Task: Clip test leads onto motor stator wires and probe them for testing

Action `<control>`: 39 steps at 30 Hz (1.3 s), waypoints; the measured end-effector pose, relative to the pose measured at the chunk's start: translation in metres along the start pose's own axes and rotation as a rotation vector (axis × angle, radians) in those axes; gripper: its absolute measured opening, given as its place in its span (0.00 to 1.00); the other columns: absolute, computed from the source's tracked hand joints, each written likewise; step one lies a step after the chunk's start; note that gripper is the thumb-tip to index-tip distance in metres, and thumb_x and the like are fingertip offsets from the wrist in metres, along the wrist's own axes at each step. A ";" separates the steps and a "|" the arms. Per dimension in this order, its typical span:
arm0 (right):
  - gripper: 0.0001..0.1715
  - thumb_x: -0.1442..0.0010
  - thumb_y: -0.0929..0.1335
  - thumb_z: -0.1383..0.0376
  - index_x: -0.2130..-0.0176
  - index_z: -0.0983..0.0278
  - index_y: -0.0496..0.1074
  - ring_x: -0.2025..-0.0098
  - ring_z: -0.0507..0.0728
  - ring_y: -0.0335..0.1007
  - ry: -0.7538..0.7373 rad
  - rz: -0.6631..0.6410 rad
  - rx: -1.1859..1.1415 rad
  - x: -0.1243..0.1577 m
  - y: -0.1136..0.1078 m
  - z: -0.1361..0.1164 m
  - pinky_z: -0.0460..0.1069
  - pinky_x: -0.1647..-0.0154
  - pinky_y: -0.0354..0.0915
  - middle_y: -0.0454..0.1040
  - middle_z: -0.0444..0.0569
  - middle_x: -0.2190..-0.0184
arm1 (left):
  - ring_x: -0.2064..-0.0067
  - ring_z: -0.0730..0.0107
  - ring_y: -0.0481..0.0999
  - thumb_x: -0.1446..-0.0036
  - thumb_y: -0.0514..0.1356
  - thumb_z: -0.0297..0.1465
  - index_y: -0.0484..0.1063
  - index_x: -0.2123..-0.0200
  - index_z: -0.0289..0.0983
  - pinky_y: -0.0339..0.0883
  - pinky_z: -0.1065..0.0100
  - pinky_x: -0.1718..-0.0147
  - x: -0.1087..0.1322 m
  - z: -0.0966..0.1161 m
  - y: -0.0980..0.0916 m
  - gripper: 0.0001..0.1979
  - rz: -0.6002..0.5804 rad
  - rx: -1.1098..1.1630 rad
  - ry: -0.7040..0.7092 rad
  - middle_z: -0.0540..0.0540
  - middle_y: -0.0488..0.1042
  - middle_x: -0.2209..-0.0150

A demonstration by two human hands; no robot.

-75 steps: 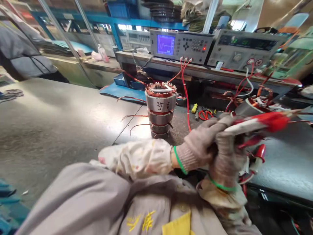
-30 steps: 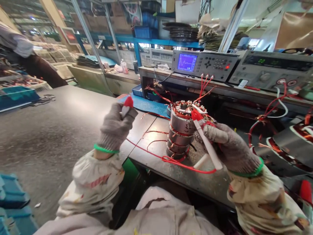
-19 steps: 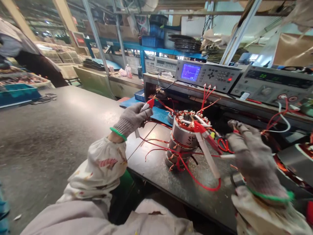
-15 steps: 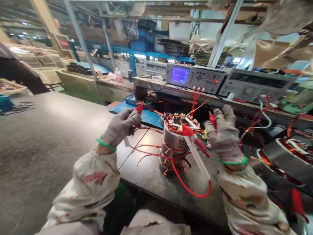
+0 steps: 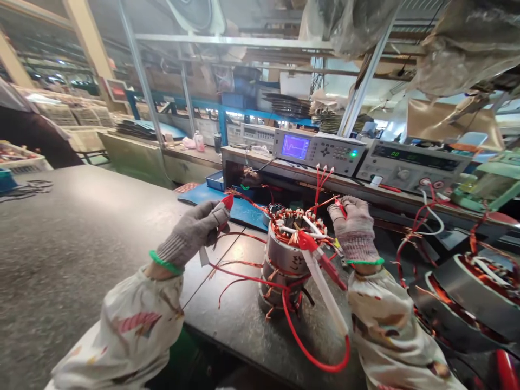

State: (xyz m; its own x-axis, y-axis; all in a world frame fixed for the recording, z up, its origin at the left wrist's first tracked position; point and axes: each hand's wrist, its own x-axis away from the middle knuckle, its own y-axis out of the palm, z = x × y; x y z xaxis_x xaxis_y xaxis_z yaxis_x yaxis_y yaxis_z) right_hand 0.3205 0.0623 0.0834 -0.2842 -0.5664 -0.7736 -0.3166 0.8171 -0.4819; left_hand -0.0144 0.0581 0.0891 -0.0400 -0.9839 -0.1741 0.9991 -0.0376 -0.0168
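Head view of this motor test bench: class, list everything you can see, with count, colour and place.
Wound stator stack: one, silver with copper windings, on the dark bench.
Wound stator: one, silver and copper, far right.
White probe: one, red-tipped, leaning against the stack.
Red test lead: one, looping in front of the stack.
Tester: one, grey, blue screen, at the back.
Second tester: one, grey, to its right.
Blue mat: one, left of the stack.
Co-worker: one, far left.
Left hand: grey glove, pinching a red clip.
Right hand: grey glove, raised beside the stack.
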 end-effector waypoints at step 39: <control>0.17 0.51 0.79 0.57 0.61 0.57 0.79 0.64 0.56 0.74 0.402 -0.403 -0.803 0.110 -0.097 -0.070 0.50 0.64 0.72 0.80 0.46 0.63 | 0.81 0.78 0.64 0.45 0.66 0.43 0.70 0.60 0.39 0.57 0.73 0.84 0.122 -0.046 0.040 0.16 -0.019 0.060 -0.068 0.50 0.74 0.74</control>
State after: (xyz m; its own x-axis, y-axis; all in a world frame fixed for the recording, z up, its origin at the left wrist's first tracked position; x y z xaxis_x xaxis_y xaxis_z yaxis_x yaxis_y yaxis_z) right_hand 0.2563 -0.0867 0.0734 -0.2594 -0.9028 -0.3429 -0.9360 0.3225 -0.1409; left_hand 0.0206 -0.0551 0.0220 -0.0598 -0.9924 -0.1074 0.9971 -0.0644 0.0402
